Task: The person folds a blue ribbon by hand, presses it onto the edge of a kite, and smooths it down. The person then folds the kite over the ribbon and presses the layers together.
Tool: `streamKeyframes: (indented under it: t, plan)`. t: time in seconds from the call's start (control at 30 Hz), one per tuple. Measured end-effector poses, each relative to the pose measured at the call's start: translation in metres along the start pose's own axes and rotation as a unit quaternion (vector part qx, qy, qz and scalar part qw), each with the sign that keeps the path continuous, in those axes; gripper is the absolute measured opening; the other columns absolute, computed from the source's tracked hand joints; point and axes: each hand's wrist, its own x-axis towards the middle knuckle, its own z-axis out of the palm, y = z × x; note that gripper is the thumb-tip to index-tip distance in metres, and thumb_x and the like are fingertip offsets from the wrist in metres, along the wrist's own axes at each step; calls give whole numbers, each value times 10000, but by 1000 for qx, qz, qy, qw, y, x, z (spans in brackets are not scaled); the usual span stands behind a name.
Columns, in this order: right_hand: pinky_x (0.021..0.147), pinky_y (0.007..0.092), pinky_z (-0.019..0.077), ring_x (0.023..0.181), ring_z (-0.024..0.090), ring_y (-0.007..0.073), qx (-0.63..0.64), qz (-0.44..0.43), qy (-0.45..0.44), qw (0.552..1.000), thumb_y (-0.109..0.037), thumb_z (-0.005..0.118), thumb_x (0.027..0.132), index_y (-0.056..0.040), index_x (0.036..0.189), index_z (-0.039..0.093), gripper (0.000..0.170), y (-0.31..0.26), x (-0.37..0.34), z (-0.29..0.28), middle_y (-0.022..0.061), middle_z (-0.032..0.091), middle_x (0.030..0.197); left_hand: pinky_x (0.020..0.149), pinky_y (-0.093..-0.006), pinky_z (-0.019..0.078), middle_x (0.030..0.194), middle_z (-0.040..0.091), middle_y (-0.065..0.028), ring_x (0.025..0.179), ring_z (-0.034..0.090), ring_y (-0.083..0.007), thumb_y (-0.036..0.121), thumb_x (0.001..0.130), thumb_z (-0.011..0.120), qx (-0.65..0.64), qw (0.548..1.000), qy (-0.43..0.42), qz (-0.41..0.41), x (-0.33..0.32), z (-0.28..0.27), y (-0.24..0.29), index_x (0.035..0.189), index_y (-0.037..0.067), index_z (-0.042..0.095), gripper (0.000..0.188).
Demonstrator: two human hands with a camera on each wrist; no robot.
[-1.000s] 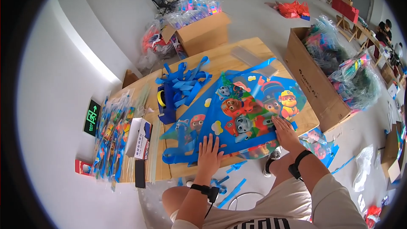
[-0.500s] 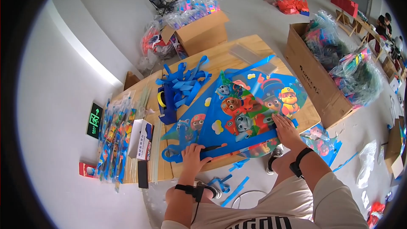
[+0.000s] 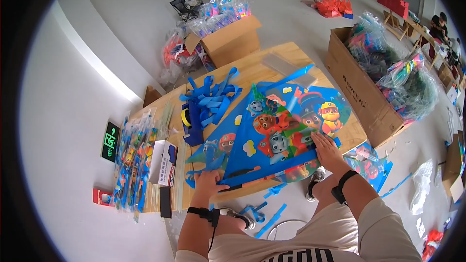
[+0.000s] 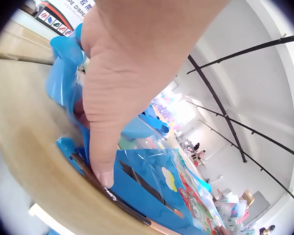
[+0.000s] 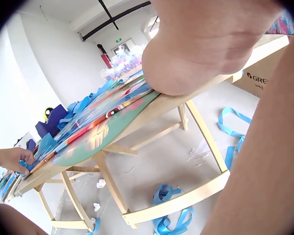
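Head view: a printed kite sheet point(image 3: 273, 138), cartoon side up, lies on the near part of the wooden bench point(image 3: 286, 58). The left hand point(image 3: 208, 183) has shifted from flat on the sheet to its near left corner, fingers bent there. The right hand point(image 3: 329, 153) holds its place at the near right end, fingers straight, close together and pressing down. In the inspector's judgement, the near edge is now controlled at both ends. A blue tape dispenser point(image 3: 192, 131) and a heap of blue ribbon point(image 3: 211, 97) sit beyond the sheet, untouched.

Left wrist view: the thumb presses on the sheet's edge beside the bench rim; the fingers lie behind a blue ribbon tail point(image 4: 61, 81), mostly hidden. A pinch on the corner is judged likely.

Right wrist view: the right palm's heel rests at the sheet's edge; its fingertips cannot be seen. The left hand's fingers curl downward at the far corner.
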Motion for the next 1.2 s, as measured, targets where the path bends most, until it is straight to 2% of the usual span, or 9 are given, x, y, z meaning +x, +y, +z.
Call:
streamKeyframes:
  t: [0.17,0.4,0.5,0.57,0.7,0.77,1.0,1.07,1.2]
  plan:
    - [1200,444,296,1444,411,268,0,-1,4,1000,-68,556,924,-69,1520,378,621,1,0,0,149,491,1498,926,-507,302,966,682,-40,1036,586,-298,545,591,882,-32,997,-67,-16,4,3,-5,740,148,699,461]
    - [1200,443,299,1440,417,260,1,-5,13,1000,-76,574,910,-70,1509,392,626,0,0,-1,133,494,1499,966,-579,291,994,669,-65,1072,573,-325,557,655,844,-33,999,-9,9,2,22,-22,723,136,722,443]
    - [1196,441,306,1439,419,257,1,-10,15,1000,-72,583,903,-72,1505,398,630,0,-1,-2,119,494,1501,921,-586,306,988,655,-72,1067,569,-339,534,705,832,-85,996,-40,-11,4,28,-35,736,114,722,436]
    - [1193,439,310,1439,420,254,-4,-4,12,1000,-69,587,898,-73,1504,400,635,-1,-1,-1,112,495,1502,761,-629,314,904,593,-157,935,584,-357,488,757,828,-199,979,-48,-7,10,36,-45,728,54,691,456]
    - [1188,433,316,1438,422,243,-16,-11,15,1000,-68,591,896,-75,1506,399,639,1,0,1,97,494,1504,734,-589,320,895,581,-159,869,586,-356,463,763,834,-177,984,-23,7,8,33,-41,710,43,670,454]
    - [1190,432,313,1439,420,241,-15,-8,12,1000,-73,587,903,-74,1507,397,633,1,-1,1,95,490,1508,876,-574,314,1079,619,-102,1125,533,-362,528,748,816,-106,989,-91,-56,6,25,-34,769,84,721,454]
    - [1200,434,292,1452,399,237,-11,-12,12,1000,-121,562,943,-74,1515,382,602,5,-2,5,85,463,1535,881,-566,312,1096,609,-101,1111,529,-356,532,736,824,-99,992,-65,-51,-1,28,-30,791,89,726,457]
    - [1203,435,286,1458,389,240,-5,-5,13,1000,-146,546,961,-73,1520,374,590,5,-3,6,82,455,1542,831,-554,314,968,584,-92,1038,549,-336,473,745,845,-98,994,-23,-37,-4,27,-27,794,82,717,415]
    - [1217,436,260,1479,348,246,5,8,-6,1000,-227,493,1013,-73,1541,336,572,6,-4,6,74,421,1569,874,-550,297,1002,583,-73,1074,529,-325,475,738,850,-118,993,16,-7,-8,40,-33,817,94,733,407]
